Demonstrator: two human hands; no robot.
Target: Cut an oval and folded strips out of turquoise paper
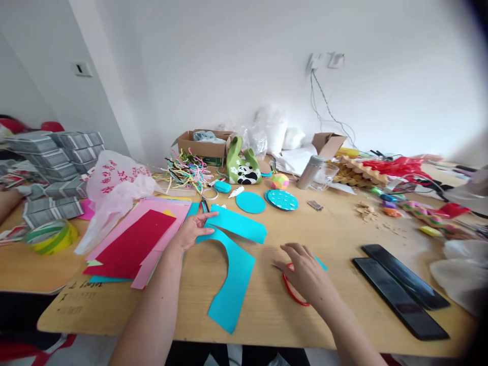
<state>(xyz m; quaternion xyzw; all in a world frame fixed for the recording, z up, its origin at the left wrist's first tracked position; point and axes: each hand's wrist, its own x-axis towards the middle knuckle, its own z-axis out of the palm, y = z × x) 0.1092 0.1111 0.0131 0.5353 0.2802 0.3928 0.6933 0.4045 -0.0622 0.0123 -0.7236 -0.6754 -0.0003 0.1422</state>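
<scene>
My left hand (pixel 194 230) is at the left ends of two bright blue felt pieces, thumb and finger pinching them. One is a slightly raised strip (pixel 240 224); the other is an offcut (pixel 234 284) with a curved inner edge, lying toward the table's front. My right hand (pixel 305 272) hovers low over red-handled scissors (pixel 293 295), its fingers loosely bent and apart. The palm hides part of the scissors, whose tips point left. A small blue scrap (pixel 321 263) shows beyond the right hand. Farther back lie a blue felt disc (pixel 250 202) and a white-marked blue disc (pixel 282 200).
Pink and red sheets (pixel 133 244) are stacked left, near a plastic bag (pixel 114 185) and tape roll (pixel 52 236). Two black phones (pixel 400 297) lie right. A green panda bag (pixel 244 168) and a steel bottle (pixel 310 173) stand behind. Another person's hand (pixel 9 198) shows far left.
</scene>
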